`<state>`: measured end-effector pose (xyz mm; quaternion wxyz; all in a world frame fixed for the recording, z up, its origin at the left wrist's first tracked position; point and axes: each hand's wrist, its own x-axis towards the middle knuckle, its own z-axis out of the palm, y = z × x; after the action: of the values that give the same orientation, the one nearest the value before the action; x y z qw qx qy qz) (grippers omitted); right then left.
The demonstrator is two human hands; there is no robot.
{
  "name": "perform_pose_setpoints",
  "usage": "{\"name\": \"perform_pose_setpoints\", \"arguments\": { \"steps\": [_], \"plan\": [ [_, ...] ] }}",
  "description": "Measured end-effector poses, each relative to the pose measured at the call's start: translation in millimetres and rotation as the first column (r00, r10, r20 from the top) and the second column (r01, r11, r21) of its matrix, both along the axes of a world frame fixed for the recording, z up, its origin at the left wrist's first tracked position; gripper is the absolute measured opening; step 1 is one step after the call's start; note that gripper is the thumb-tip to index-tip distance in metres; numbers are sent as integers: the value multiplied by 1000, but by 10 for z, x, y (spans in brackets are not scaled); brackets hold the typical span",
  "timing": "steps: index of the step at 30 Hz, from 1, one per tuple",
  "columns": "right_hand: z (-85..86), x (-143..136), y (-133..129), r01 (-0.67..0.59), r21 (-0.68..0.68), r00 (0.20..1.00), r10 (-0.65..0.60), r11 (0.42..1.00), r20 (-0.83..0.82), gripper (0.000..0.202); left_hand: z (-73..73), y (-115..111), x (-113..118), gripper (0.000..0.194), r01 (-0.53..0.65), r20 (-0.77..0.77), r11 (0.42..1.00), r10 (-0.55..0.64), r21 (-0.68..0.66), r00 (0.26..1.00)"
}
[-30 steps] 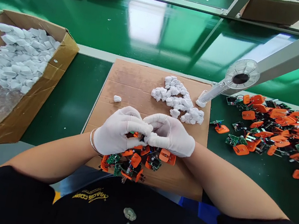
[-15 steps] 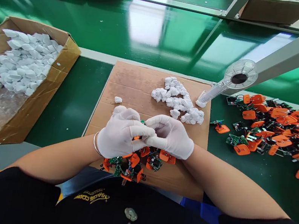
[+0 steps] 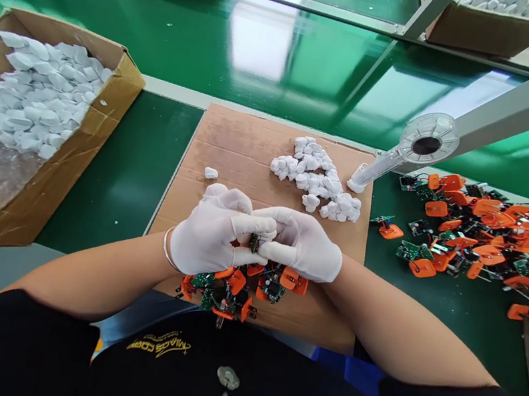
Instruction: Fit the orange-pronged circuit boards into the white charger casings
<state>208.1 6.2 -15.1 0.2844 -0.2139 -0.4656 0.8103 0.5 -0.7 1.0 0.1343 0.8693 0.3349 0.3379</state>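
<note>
1. nearest the black shirt (image 3: 136, 389), a cluster of orange-and-green parts (image 3: 236, 282) crowds the near edge of the cardboard sheet (image 3: 321, 312). metal pins jut outward there, so leaning in could snag or shove a part over the edge.
2. just above that cluster, the left hand (image 3: 211, 230), white-gloved, is curled nearly closed around a small circuit assembly (image 3: 255, 243), most of it hidden by the glove.
3. the right hand (image 3: 312, 246), also gloved, arches over a hollow palm, thumb and fingertips pinched on the assembly's right end; whether anything else is between them i cannot tell. uneven pressure could bend a lead or strain a joint, and smooth fabric could let the piece slip down among the others.
4. beyond the knuckles, a lone white piece (image 3: 210, 173) could roll if the left hand swings forward.
5. to the right, a tangled heap of parts (image 3: 489, 252) covers some green bench; pulling one by its wire could drag its neighbours. far left, a carton (image 3: 123, 90) holds many white pieces.
6. farther, beside the white lumps (image 3: 320, 184), a clear plastic fan-shaped thing (image 3: 382, 168) leans; a bump could topple it.
</note>
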Motion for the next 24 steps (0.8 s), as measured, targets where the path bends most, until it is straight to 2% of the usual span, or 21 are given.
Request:
{"name": "perform_pose_setpoints", "arguments": {
  "steps": [3, 7, 11, 15, 20, 24],
  "plan": [
    [20, -5, -27, 52, 24, 998, -53, 998, 35, 24, 23, -17, 23, 31, -31, -51, 999, 29, -35, 998],
    [8, 15, -23, 87, 12, 996, -87, 996, 2, 32, 36, -14, 38, 25, -28, -24, 999, 27, -16, 999],
    [3, 24, -19, 94, -17, 995, -94, 995, 18, 29, 16, 2, 28, 32, 6, 0, 1000, -6, 12, 1000],
    [13, 18, -46, 159, -6, 986, -159, 987, 45, 26, -25, 13, -1, 34, -13, -24, 1000, 13, -11, 1000],
    [-6, 40, -66, 174, 9, 984, -174, 985, -27, 26, -48, 20, -24, 34, 18, 6, 999, -18, -31, 1000],
    [-36, 41, -74, 216, 21, 976, -217, 976, 24, 21, -54, 30, -20, 34, 33, 12, 999, -32, -24, 999]
  ]
}}
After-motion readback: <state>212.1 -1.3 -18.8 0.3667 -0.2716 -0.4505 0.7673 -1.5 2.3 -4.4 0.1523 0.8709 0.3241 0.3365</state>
